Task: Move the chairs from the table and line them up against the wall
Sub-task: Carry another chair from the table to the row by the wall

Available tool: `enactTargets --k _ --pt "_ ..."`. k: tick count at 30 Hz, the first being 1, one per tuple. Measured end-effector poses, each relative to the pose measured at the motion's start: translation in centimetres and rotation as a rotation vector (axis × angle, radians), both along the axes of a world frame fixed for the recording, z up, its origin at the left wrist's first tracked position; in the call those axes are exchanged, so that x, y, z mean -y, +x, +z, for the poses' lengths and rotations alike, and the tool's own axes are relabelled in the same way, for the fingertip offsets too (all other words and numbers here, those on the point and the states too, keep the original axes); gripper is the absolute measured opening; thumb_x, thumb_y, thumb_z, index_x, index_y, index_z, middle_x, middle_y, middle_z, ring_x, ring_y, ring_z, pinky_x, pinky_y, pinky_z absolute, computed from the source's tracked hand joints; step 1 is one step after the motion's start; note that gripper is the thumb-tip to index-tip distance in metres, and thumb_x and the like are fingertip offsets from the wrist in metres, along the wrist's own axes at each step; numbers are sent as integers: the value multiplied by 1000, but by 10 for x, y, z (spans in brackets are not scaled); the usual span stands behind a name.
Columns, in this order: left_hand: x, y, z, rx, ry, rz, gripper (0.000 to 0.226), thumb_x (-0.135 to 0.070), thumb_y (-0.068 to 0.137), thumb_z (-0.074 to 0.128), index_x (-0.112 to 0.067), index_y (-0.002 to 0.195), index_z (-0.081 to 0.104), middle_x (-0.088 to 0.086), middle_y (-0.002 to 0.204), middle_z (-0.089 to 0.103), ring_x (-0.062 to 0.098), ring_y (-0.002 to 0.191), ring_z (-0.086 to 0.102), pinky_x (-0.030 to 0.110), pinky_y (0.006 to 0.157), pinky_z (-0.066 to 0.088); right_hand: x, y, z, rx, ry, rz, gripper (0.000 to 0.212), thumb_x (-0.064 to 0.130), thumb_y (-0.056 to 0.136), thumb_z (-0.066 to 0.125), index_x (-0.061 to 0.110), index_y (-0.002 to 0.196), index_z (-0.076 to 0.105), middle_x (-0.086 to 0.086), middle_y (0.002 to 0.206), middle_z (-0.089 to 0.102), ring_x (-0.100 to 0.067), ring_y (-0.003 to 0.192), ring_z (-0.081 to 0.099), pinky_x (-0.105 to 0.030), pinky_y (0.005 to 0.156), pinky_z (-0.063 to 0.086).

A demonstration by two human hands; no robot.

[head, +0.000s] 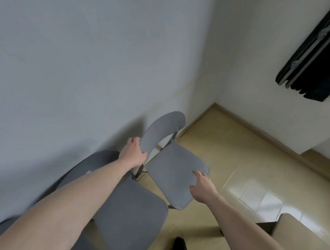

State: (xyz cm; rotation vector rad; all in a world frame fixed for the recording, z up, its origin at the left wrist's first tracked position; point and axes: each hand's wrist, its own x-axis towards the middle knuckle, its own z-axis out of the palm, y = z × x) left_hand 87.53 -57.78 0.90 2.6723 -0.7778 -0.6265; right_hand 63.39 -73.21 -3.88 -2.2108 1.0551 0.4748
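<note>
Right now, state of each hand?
Left hand: grips the chair's backrest.
Right hand: touches the seat at its edge; gripping or just resting cannot be told.

a meeting room – grey chairs [174,170] (matching), bare walls [87,62], table corner [298,235].

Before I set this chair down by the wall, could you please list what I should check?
1. Left hand grips the held chair by its backrest: ok.
2. Right hand holds the seat's front edge: ok.
3. Floor beside the wall free ahead: ok.
4. Legs down on the floor: cannot tell, mostly hidden.
5. Gap to the neighbouring chair: cannot tell.
6. Table clear of the held chair: ok.
</note>
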Motion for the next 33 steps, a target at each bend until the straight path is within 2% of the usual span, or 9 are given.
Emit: enactTargets --k 6,10,14,16,21,24,28,31,33 --pt "60 51 -55 -10 18 28 64 -36 100 50 -8 152 25 17 147 46 37 130 48 40 98 41 5 -8 -118 -108 230 -315 65 29 94 49 11 153 28 -13 147 47 -34 129 50 -38 99 44" --pt "79 66 -100 157 -41 73 22 -29 104 41 -10 109 51 14 98 64 42 100 60 37 72 37 7 -4 -194 -125 345 -430 57 31 102 46 6 151 30 -16 148 45 -36 133 47 -37 105 41" --pt "70 82 -126 297 -93 23 28 -23 102 44 -9 78 39 3 62 41 36 71 44 38 62 27 5 -5 -271 -70 495 -775 69 42 96 54 -2 146 35 -17 123 54 -34 104 56 -36 82 46" --pt "69 93 -132 295 -103 -22 32 -23 102 47 -8 75 38 5 61 41 37 68 44 38 59 27 -1 -5 -305 -44 580 -932 70 44 95 55 -3 143 36 -15 119 53 -33 99 53 -38 79 45" --pt "69 106 -136 195 -148 -23 35 -27 99 53 -5 73 46 3 60 44 30 62 42 37 54 29 -12 1 -339 151 830 -1256 53 34 100 58 4 141 44 -12 135 53 -36 124 53 -47 101 47" --pt "67 108 -134 133 -176 -27 33 -29 97 57 -3 76 53 7 64 51 29 63 45 35 56 33 -14 -7 -348 201 860 -1346 38 23 101 57 0 131 52 -13 113 63 -32 108 61 -39 89 51" --pt "62 108 -136 8 -264 -22 38 -47 79 55 -10 82 62 17 83 71 32 72 63 47 71 53 -14 -19 -352 221 763 -1406 18 13 98 60 4 113 56 -8 85 58 -20 73 55 -29 72 50" --pt "61 110 -153 -60 -276 16 41 -52 72 58 -13 82 64 18 84 72 25 71 64 52 73 55 -14 -31 -359 168 585 -1385 20 13 93 64 0 107 62 -7 80 62 -28 80 61 -40 83 53" --pt "67 106 -157 -43 -199 21 30 -39 83 63 -8 82 63 16 81 70 30 72 62 39 65 51 -13 -37 -361 164 543 -1350 13 14 90 66 2 95 63 -8 79 64 -29 78 64 -42 87 54"
